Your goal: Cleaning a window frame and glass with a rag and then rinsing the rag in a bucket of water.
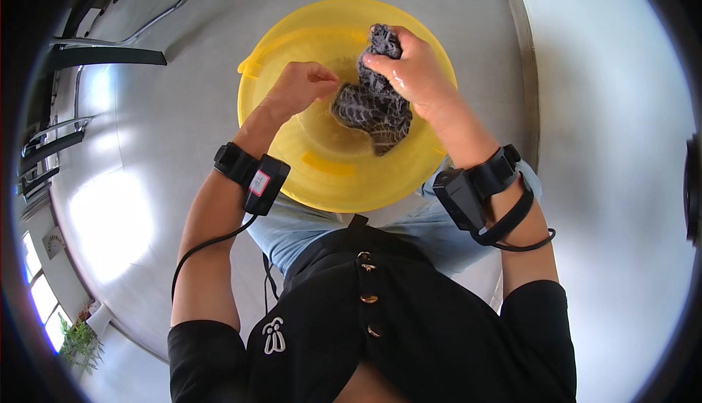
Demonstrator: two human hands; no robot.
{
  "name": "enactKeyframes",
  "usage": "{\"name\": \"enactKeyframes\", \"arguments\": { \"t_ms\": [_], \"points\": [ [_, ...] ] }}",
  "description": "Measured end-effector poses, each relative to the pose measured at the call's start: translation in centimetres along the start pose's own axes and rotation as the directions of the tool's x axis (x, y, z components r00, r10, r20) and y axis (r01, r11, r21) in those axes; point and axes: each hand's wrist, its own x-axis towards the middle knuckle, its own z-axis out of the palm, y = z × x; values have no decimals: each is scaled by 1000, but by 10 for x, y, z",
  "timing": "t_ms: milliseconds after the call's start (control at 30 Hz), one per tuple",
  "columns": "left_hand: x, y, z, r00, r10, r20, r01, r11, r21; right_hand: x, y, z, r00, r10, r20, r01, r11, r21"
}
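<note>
A yellow plastic basin (269,153) stands in front of me between my knees, with cloudy water in its bottom. My right hand (419,74), wet on the thumb side, grips the upper end of a soaked, dark grey patterned cloth (378,109). The cloth hangs down from that hand, and its lower part lies bunched in the water. On the left, my left hand (299,87) is over the basin with thumb and forefinger pinched together, close by the cloth's left edge. Nothing shows between those fingertips.
A black box on a strap (266,183) sits on my left forearm, with a cable running up the arm. Another strapped box (460,197) is on my right forearm. Metal-framed chairs (109,56) stand at far left. A white wall (603,129) rises at right.
</note>
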Motion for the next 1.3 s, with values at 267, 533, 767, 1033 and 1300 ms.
{"name": "enactKeyframes", "arguments": {
  "t_ms": [267, 533, 767, 1033, 1300],
  "points": [
    [-4, 0, 15, 894, 446, -36, -427, 874, 232, 0, -16, 4, 985, -135, 107, 118, 982, 150],
    [1, -15, -9, 999, 37, -6, -37, 997, 72, 9, -18, -30, 995, -44, -95, 33, 994, -106],
    [50, -25, 20, 990, -67, -127, 130, 798, 589, -5, -4, -29, 996, -67, -66, 14, 803, -595],
    [115, -104, 90, 866, -499, -11, 311, 522, 794, -42, -1, -33, 977, -214, 5, 184, 826, -533],
    [134, -129, 97, 937, -344, -60, 257, 562, 786, -52, 7, -40, 999, -51, -20, 36, 887, -461]
  ]
}}
